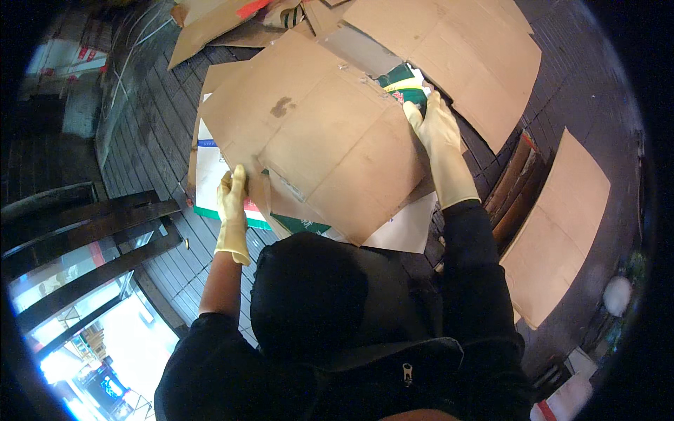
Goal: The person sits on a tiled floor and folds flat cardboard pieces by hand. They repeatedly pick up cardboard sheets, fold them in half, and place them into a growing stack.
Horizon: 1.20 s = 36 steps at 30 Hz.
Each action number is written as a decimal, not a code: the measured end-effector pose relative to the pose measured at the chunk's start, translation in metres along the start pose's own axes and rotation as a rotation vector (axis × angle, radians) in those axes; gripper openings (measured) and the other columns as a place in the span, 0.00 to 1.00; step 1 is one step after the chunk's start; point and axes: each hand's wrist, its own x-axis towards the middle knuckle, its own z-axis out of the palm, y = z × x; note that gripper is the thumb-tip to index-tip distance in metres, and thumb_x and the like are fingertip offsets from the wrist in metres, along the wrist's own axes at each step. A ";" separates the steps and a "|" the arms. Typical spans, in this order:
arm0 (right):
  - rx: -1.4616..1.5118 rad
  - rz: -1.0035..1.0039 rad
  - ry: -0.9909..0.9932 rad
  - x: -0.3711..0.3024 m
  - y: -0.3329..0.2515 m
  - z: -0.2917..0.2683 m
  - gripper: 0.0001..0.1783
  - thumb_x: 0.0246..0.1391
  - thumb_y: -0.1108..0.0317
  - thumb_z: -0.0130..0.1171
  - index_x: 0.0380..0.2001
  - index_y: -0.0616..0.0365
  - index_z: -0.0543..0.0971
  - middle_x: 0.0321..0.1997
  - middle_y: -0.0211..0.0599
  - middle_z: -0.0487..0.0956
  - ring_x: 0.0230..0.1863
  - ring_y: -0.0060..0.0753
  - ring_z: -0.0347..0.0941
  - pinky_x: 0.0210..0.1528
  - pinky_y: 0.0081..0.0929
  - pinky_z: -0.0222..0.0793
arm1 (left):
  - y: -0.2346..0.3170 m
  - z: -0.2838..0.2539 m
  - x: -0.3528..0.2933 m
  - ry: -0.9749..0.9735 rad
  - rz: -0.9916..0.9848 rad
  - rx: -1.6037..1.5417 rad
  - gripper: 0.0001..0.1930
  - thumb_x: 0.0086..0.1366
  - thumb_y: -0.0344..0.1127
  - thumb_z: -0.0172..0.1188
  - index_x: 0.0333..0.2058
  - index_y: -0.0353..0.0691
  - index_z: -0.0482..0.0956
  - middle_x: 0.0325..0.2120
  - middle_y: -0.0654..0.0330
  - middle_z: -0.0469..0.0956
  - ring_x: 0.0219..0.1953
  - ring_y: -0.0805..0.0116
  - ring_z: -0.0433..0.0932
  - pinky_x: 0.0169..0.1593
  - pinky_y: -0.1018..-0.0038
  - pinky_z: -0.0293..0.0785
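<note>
A large flattened cardboard sheet (316, 119), brown with a dark stain, lies tilted in front of me across a stack of other flattened cartons. My left hand (233, 196), in a cream rubber glove, is closed on its left edge with the thumb up. Gloved alike, my right hand (437, 126) grips the right edge beside a green and yellow printed flap (406, 85). Its fingers are partly hidden. Beneath the sheet show a white carton panel (210, 172) with a green border at the left and a whitish panel (407, 223) near my body.
More flattened cardboard (456, 56) lies at the far right, with torn pieces (232, 31) at the far left. A separate panel (558, 231) rests on the dark tiled floor (172, 277) to my right. At lower left is a bright doorway (133, 337) behind dark rails (91, 245).
</note>
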 end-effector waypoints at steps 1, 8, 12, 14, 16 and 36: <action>0.052 -0.011 0.043 -0.001 -0.001 0.001 0.53 0.71 0.28 0.57 0.78 0.66 0.69 0.72 0.57 0.80 0.73 0.58 0.77 0.75 0.49 0.74 | 0.004 0.011 -0.001 -0.044 0.011 -0.052 0.22 0.77 0.51 0.73 0.53 0.37 0.85 0.41 0.63 0.86 0.42 0.74 0.81 0.47 0.74 0.78; 0.505 0.152 -0.285 -0.034 0.001 0.005 0.60 0.64 0.19 0.59 0.80 0.60 0.70 0.78 0.59 0.77 0.79 0.58 0.74 0.79 0.45 0.68 | 0.020 0.080 0.007 -0.088 0.134 0.013 0.39 0.68 0.50 0.81 0.68 0.32 0.77 0.56 0.55 0.83 0.54 0.65 0.81 0.60 0.66 0.79; 0.533 0.242 -0.439 -0.040 0.005 0.007 0.71 0.52 0.15 0.67 0.83 0.58 0.65 0.77 0.51 0.80 0.78 0.52 0.75 0.80 0.47 0.65 | 0.029 0.083 0.012 0.155 0.046 -0.020 0.48 0.67 0.51 0.82 0.73 0.27 0.68 0.58 0.52 0.81 0.57 0.62 0.80 0.62 0.63 0.78; 0.547 0.203 -0.561 -0.044 0.008 0.009 0.69 0.52 0.17 0.69 0.81 0.59 0.68 0.75 0.53 0.81 0.77 0.52 0.77 0.81 0.47 0.65 | 0.036 0.071 0.013 0.130 -0.030 -0.037 0.51 0.67 0.53 0.82 0.73 0.24 0.65 0.58 0.49 0.81 0.58 0.59 0.80 0.63 0.62 0.78; 0.626 0.207 -0.659 -0.055 0.009 0.010 0.59 0.56 0.31 0.79 0.78 0.60 0.71 0.71 0.55 0.84 0.71 0.47 0.82 0.73 0.47 0.74 | 0.041 0.053 0.012 0.026 -0.082 -0.003 0.50 0.67 0.56 0.82 0.71 0.22 0.66 0.56 0.49 0.82 0.58 0.59 0.81 0.64 0.62 0.79; 1.766 -0.023 -0.603 -0.177 0.007 -0.027 0.33 0.68 0.66 0.74 0.72 0.60 0.77 0.60 0.38 0.86 0.55 0.32 0.83 0.60 0.33 0.80 | 0.026 -0.047 0.003 -0.611 0.196 -0.224 0.31 0.83 0.40 0.61 0.79 0.46 0.66 0.72 0.55 0.75 0.66 0.54 0.81 0.73 0.56 0.76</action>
